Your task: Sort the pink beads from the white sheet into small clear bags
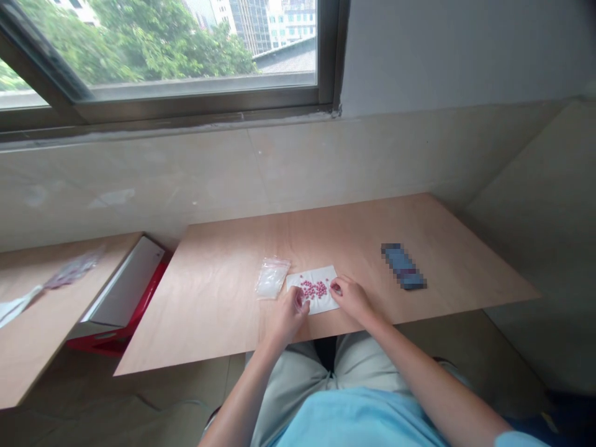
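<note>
A white sheet of paper (321, 276) lies near the front edge of a plywood table (223, 292), with several small pink beads (315, 288) heaped on it. My left hand (289, 313) rests at the sheet's left end with fingers curled in a pinch, seemingly on a bead. My right hand (350, 297) sits at the sheet's right end, its fingertips pinched together on the beads' edge. What either pinch holds is too small to make out. A small clear plastic bag (272, 276) lies flat just left of the sheet.
A blurred blue flat object (403, 266) lies on the table to the right. A second plywood table (41, 323) at left carries plastic bags (74, 268). A white-and-red box (125, 292) stands between the tables. A tiled wall and window lie behind.
</note>
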A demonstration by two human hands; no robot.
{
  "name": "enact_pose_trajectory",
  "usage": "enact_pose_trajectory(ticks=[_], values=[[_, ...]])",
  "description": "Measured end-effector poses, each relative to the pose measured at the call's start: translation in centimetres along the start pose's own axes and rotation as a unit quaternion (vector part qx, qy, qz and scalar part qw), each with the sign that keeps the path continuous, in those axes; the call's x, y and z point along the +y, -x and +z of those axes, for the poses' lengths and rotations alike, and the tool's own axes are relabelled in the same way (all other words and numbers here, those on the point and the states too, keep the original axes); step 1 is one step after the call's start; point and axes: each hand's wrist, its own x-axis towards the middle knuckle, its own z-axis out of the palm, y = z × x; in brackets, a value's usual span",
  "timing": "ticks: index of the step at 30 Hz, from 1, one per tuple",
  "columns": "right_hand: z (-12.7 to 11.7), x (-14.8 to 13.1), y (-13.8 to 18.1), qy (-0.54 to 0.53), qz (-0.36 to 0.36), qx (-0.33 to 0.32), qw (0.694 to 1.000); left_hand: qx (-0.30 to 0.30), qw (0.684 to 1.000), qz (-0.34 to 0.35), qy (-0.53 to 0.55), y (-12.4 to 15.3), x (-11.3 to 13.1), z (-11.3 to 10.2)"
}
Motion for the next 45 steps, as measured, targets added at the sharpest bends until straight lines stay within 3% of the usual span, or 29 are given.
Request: enact_pose_trajectory(ticks=[6, 11, 14, 19, 22, 25, 29, 35, 45], values=[[-0.4, -1.8, -0.2, -0.133, 0.025, 0.025, 0.990, -0.004, 1.000, 0.000, 0.004, 0.0, 0.0, 0.0], [-0.4, -5.6, 0.9, -0.239, -0.014, -0.055, 0.969, -0.012, 1.000, 0.004, 0.007, 0.3, 0.1, 0.6], [-0.6, -5.7, 1.0, -0.222, -0.046, -0.092, 0.970, -0.026, 0.999, 0.018, 0.024, 0.4, 0.4, 0.9], [-1.0, -1.5, -0.2, -0.094, -0.009, -0.008, 0.995, -0.006, 0.997, 0.010, 0.071, 0.2, 0.7, 0.6], [-0.9, 0.1, -0.8, -0.008, -0.029, -0.011, 0.999, 0.010, 0.991, 0.000, 0.136, -0.1, 0.8, 0.3], [-0.4, 0.3, -0.7, 0.034, -0.055, -0.031, 0.997, -0.001, 0.966, -0.045, 0.253, -0.3, 1.0, 0.0], [0.0, 0.2, -0.5, 0.043, -0.046, -0.021, 0.998, -0.035, 0.904, -0.118, 0.409, -0.4, 0.9, -0.5], [0.2, 0.6, -0.2, 0.045, -0.043, -0.023, 0.998, -0.056, 0.826, -0.145, 0.542, -0.2, 0.6, -0.7], [0.6, 1.4, -0.4, 0.013, -0.033, -0.003, 0.999, -0.062, 0.810, -0.153, 0.562, -0.1, 0.6, -0.7]])
